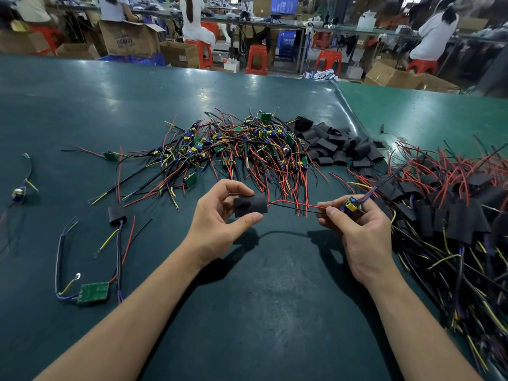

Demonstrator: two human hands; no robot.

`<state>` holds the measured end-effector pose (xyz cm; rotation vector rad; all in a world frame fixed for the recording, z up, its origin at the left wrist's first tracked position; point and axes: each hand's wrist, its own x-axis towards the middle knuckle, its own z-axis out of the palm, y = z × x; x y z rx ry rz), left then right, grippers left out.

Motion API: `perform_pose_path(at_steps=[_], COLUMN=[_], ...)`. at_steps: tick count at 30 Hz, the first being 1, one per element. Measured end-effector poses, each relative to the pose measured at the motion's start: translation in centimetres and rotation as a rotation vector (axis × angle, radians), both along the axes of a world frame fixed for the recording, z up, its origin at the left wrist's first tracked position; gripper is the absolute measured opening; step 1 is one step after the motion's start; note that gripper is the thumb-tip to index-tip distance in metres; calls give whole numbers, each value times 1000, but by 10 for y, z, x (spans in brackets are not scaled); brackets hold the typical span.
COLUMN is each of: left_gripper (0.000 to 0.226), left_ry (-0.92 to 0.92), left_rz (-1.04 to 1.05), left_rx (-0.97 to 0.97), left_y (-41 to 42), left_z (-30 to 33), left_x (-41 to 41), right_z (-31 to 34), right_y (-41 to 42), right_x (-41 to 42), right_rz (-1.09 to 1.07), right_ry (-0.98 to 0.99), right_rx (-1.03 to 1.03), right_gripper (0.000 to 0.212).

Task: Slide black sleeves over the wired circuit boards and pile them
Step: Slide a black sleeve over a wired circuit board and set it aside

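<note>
Left hand (220,215) pinching sleeve (250,205); right hand (357,229) gripping board (350,205), red and black wires (294,207) running between into sleeve. Above surface (261,298). Behind, bare boards (233,144), loose sleeves (330,144); right, sleeved pile (453,215).

Green mat (137,105); bkgd: red stools (256,59), cardboard boxes (129,38), seated workers (193,17).

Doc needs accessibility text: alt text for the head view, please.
A person's left hand holds a black sleeve with red and black wires running into it from a small circuit board pinched in the right hand, above a green table. Behind lie unsleeved wired boards and loose sleeves; sleeved ones pile at right.
</note>
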<state>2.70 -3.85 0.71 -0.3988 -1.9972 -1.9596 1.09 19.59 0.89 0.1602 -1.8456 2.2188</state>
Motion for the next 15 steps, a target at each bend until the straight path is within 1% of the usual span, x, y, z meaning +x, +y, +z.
perform_pose_path(at_steps=[4,8,12,15], left_gripper=[36,34,34,36], left_ry=[6,-7,-2,11], left_rz=[3,-5,5,-8], left_rx=[12,-15,-84,-131], left_y=[-1,-1,0,0], left_z=[0,0,-1,-2], left_x=[0,0,0,1], right_z=[2,4,5,4], right_y=[1,-3,-3,-3], right_x=[1,5,6,6], right_rz=[-30,-34,-11,43], right_ry=[43,88,105,42], right_rx=[78,155,135,38], right_gripper=[30,41,35,29])
